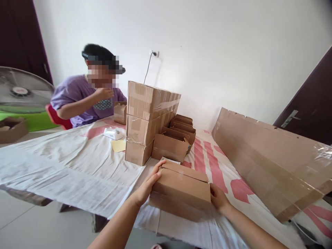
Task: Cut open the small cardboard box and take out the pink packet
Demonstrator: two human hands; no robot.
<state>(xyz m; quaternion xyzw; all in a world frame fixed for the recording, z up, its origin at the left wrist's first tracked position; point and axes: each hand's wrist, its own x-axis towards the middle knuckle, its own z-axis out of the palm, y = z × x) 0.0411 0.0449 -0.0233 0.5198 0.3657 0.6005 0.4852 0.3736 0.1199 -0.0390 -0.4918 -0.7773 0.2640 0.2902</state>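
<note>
— Where is the small closed brown cardboard box [181, 188]?
— At the near edge of the cloth-covered table [77, 166], gripped between both hands.
— How?
— Left hand [147, 185] flat, fingers spread on its left end; right hand [219, 199] cupped against its right end.
— Behind it?
— A taped stack of brown cartons [147, 121].

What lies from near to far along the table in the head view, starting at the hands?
Held cardboard box → open small boxes → taped box stack → wall socket.
</note>
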